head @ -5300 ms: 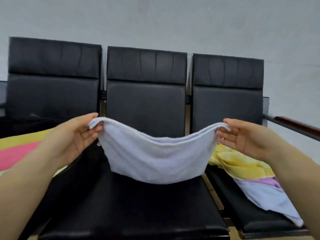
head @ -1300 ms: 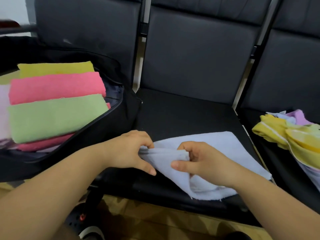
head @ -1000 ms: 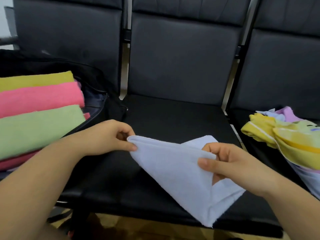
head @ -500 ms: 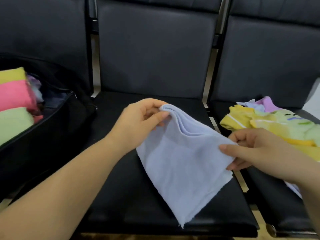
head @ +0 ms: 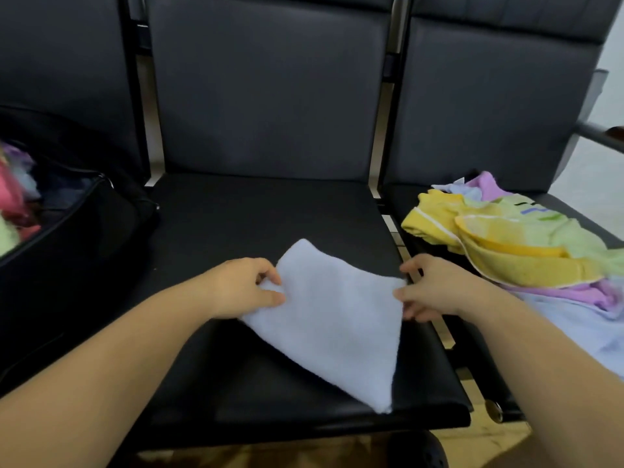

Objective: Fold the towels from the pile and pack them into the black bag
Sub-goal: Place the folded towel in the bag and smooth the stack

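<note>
A folded pale blue towel [head: 334, 319] lies on the middle black seat [head: 263, 214], one corner reaching the front edge. My left hand [head: 243, 287] pinches its left corner. My right hand [head: 435, 288] holds its right corner with the fingertips. The black bag [head: 67, 251] stands open on the left seat, with folded pink and green towels [head: 13, 211] inside, partly cut off by the frame. The pile of unfolded towels [head: 513, 244], yellow, green, purple and pale blue, lies on the right seat.
Three black padded chairs stand in a row with upright backrests [head: 266, 86]. A metal armrest [head: 597, 133] sticks out at the far right. A brownish floor [head: 277, 454] shows below the seat's front edge.
The towel, held up in the air half a second ago, has come down onto the middle seat. Both hands lowered with it and still hold its corners. The view shifted left to right.
</note>
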`<state>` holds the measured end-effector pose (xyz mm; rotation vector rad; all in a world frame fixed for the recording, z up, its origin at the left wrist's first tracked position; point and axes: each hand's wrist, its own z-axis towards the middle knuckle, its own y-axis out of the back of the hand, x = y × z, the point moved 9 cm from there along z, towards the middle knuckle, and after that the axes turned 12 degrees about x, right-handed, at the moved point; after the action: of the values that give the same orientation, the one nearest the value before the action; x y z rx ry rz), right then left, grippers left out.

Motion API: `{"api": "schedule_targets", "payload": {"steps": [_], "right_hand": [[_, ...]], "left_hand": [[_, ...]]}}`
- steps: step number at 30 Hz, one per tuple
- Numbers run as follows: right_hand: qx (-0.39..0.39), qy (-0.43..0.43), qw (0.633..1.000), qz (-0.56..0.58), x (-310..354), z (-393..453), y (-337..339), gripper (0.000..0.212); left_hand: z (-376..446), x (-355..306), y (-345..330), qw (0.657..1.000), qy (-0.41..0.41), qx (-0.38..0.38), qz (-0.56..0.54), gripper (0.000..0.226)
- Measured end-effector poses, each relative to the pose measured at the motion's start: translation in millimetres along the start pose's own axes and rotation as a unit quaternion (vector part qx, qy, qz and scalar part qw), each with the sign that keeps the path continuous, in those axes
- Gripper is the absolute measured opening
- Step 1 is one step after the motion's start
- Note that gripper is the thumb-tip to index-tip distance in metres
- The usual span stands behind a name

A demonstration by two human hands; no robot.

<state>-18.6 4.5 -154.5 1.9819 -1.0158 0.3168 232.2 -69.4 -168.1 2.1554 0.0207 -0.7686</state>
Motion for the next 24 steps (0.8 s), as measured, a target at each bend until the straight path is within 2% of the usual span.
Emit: {"api": "schedule_targets", "payload": {"steps": [3,4,6,7,9,11,14,17,19,22,24], "right_hand": [[-0.067,0.071,0.993,-0.059,18,-5,10,0.057],[-0.078,0.092,0.989,-0.083,24,-8,8,0.054],[-0.079,0.150,0.980,-0.101,40,-20,-4,0.046],[-0.067,0.185,0.974,-0.109,49,-28,-16,0.043],[-0.007,0.224,0.963,-0.148,63,-39,-49,0.048],[0.073,0.210,0.949,-0.224,59,-39,-84,0.064],[0.109,0.197,0.922,-0.314,45,-34,-102,0.074],[0.094,0.207,0.930,-0.289,37,-32,-95,0.074],[0.082,0.217,0.934,-0.272,34,-34,-89,0.075],[0.061,0.215,0.931,-0.288,27,-38,-79,0.082],[0.044,0.202,0.928,-0.310,23,-38,-71,0.085]], "left_hand": [[-23,2,-5,0.995,0.014,0.072,-0.062,0.023],[-31,0,-2,0.997,-0.004,0.057,-0.050,0.021],[-44,-8,7,0.998,-0.053,-0.021,0.026,0.022],[-49,-15,6,0.994,-0.085,-0.044,0.054,0.030],[-52,-29,-16,0.986,-0.140,-0.017,0.092,0.064],[-44,-27,-47,0.976,-0.145,0.049,0.154,0.093],[-37,-8,-62,0.967,-0.139,0.074,0.200,0.095],[-42,2,-57,0.969,-0.161,0.039,0.180,0.090],[-48,2,-52,0.969,-0.175,-0.014,0.174,0.095],[-53,10,-42,0.980,-0.134,-0.065,0.133,0.106],[-55,11,-33,0.984,-0.121,-0.084,0.096,0.091]]}}
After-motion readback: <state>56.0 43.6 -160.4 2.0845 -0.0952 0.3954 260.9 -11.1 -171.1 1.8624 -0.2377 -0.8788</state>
